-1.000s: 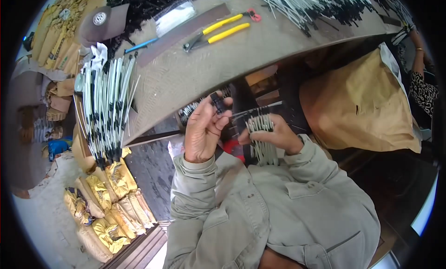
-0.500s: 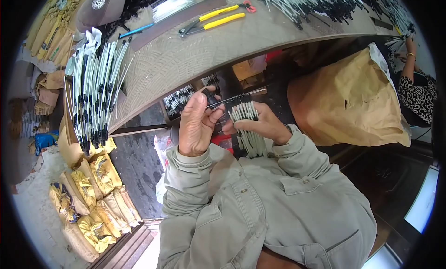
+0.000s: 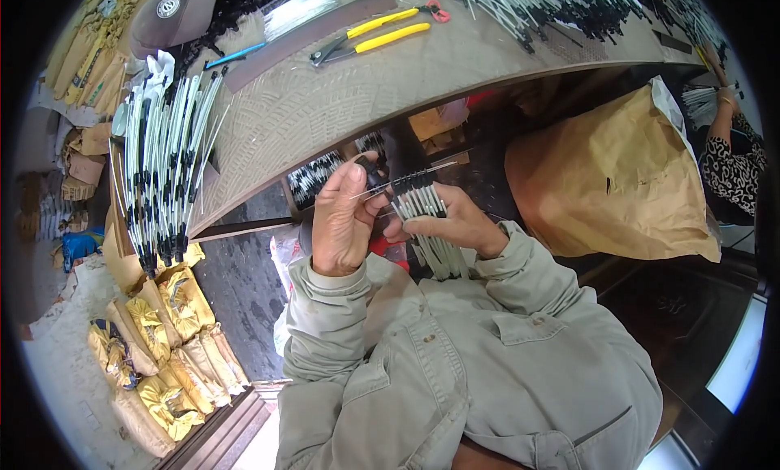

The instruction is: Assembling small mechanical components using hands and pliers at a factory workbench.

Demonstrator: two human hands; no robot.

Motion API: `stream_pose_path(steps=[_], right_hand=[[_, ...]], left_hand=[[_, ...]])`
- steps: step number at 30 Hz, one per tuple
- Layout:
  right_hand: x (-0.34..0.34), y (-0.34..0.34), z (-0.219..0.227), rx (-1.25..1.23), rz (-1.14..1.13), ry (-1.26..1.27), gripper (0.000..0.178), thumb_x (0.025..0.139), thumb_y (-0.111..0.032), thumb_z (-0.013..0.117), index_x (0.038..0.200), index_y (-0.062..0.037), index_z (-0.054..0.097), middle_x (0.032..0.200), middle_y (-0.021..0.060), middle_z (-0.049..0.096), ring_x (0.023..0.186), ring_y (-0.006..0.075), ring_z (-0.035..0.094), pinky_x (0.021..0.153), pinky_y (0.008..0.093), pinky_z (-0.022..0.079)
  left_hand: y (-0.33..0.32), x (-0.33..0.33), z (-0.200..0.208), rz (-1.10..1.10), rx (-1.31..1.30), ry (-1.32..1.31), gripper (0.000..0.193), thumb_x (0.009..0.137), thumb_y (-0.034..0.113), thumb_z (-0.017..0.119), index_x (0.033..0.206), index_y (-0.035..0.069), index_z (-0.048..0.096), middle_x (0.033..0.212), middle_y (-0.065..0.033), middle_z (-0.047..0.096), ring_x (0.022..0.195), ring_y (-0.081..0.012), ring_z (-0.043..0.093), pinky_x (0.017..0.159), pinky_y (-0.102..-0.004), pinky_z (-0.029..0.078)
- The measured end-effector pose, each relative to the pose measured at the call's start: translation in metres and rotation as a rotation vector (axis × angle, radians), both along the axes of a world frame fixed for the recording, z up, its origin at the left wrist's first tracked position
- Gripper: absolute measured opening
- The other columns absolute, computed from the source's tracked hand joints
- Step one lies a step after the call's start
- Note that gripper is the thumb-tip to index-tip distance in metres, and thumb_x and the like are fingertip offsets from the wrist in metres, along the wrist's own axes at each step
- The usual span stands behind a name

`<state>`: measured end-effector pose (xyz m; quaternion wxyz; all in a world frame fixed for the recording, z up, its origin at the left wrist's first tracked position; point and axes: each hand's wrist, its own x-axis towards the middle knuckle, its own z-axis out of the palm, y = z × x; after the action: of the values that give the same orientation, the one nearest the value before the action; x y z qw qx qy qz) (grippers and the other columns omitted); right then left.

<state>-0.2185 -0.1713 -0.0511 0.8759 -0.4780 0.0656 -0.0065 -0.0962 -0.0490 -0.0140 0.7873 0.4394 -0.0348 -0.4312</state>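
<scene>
My right hand (image 3: 465,223) is closed around a bundle of thin pale sticks (image 3: 443,255), their black ends (image 3: 413,181) pointing away from me. Across those black ends runs a thin straight rod (image 3: 443,166), on which they seem to be lined up. My left hand (image 3: 340,218), palm toward me, has its thumb and fingers bent round small black pieces (image 3: 372,175) at the rod's left end. Fingers cover part of these pieces, so their exact kind does not show.
Yellow-handled pliers (image 3: 382,35) lie on the workbench (image 3: 325,104). More sticks (image 3: 166,165) stand in a box at left; another pile (image 3: 544,11) lies at the back. A large brown paper bag (image 3: 609,177) stands right. Wrapped packets (image 3: 166,352) fill the lower left. A co-worker's arm (image 3: 721,121) shows far right.
The rod and the black ends have shifted slightly left, with the right hand. My left hand keeps nearly the same place and grip. At far right, the co-worker's arm has moved.
</scene>
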Motion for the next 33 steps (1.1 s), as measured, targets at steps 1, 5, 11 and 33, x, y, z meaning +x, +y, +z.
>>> stream_pose_path(steps=[1, 5, 11, 33], right_hand=[[0.001, 0.0, 0.0, -0.011, -0.001, 0.004, 0.04, 0.085, 0.0, 0.057, 0.123, 0.0042, 0.045, 0.098, 0.0163, 0.064, 0.092, 0.0254, 0.064, 0.083, 0.0361, 0.053], [0.0, -0.002, -0.003, 0.005, -0.02, 0.003, 0.036, 0.085, 0.0, 0.057, 0.12, 0.0046, 0.047, 0.097, 0.0162, 0.064, 0.091, 0.0253, 0.065, 0.082, 0.0362, 0.053], [0.003, 0.0, -0.002, 0.009, -0.04, 0.037, 0.025, 0.085, -0.006, 0.062, 0.106, 0.0011, 0.051, 0.091, 0.0099, 0.066, 0.08, 0.0132, 0.064, 0.073, 0.0256, 0.052], [0.001, 0.003, 0.005, -0.131, -0.043, -0.008, 0.046, 0.084, -0.001, 0.06, 0.126, 0.0019, 0.044, 0.102, 0.0105, 0.063, 0.091, 0.016, 0.062, 0.082, 0.0323, 0.052]], left_hand=[[0.0, 0.0, 0.0, -0.001, -0.001, -0.002, 0.036, 0.089, 0.024, 0.059, 0.112, -0.003, 0.055, 0.087, -0.0071, 0.064, 0.075, -0.0139, 0.064, 0.066, -0.0228, 0.055], [-0.001, 0.0, -0.002, 0.028, 0.012, -0.07, 0.034, 0.089, 0.025, 0.059, 0.109, -0.003, 0.058, 0.09, -0.0075, 0.065, 0.074, -0.0137, 0.063, 0.065, -0.0226, 0.054], [-0.002, 0.0, -0.005, 0.075, 0.039, -0.132, 0.034, 0.09, 0.025, 0.059, 0.11, -0.002, 0.058, 0.095, -0.0081, 0.064, 0.075, -0.0126, 0.063, 0.066, -0.0228, 0.054], [0.001, -0.031, -0.014, 0.285, 0.011, -0.471, 0.042, 0.079, -0.014, 0.056, 0.12, -0.007, 0.049, 0.108, -0.0113, 0.059, 0.09, -0.0144, 0.06, 0.078, -0.0241, 0.049]])
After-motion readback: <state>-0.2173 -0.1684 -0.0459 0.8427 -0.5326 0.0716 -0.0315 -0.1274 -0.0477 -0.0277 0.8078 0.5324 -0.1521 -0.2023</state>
